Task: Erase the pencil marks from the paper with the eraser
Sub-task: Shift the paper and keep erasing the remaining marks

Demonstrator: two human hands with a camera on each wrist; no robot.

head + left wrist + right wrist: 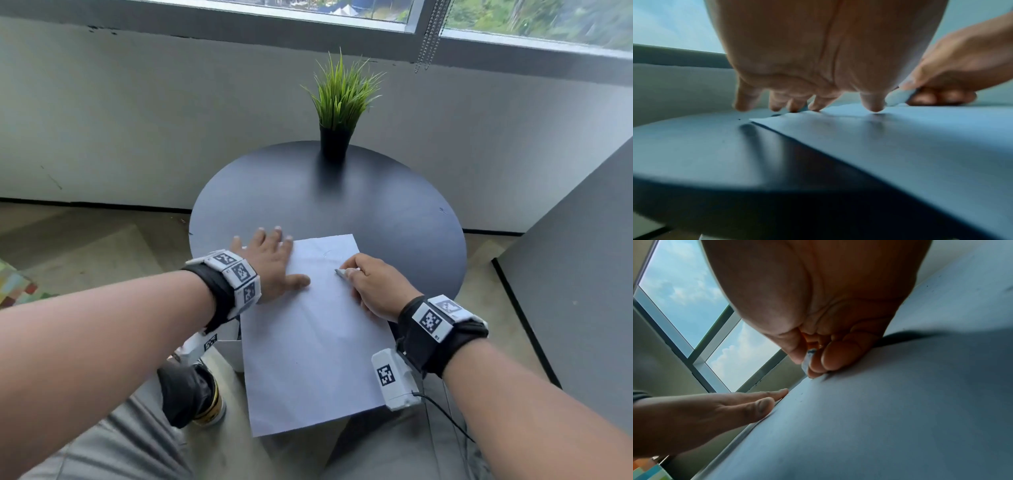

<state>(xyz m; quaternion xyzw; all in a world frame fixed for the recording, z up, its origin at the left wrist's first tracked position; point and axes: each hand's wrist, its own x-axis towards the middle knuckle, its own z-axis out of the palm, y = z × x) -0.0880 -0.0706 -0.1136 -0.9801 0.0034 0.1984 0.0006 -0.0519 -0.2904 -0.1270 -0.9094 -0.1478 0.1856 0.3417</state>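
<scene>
at paper [315, 342] left edge, left hand [270, 263] flat, right hand [373, 284] pinching eraser [342, 273]

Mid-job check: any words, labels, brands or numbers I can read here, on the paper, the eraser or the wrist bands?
No readable text in any view.
Paper: only faint pencil marks near its far end, no legible writing.
Eraser, pinched in the right hand: no visible print.
Wrist bands: black-and-white square marker patterns, no letters or digits.
Plant pot: plain black, no label.
</scene>
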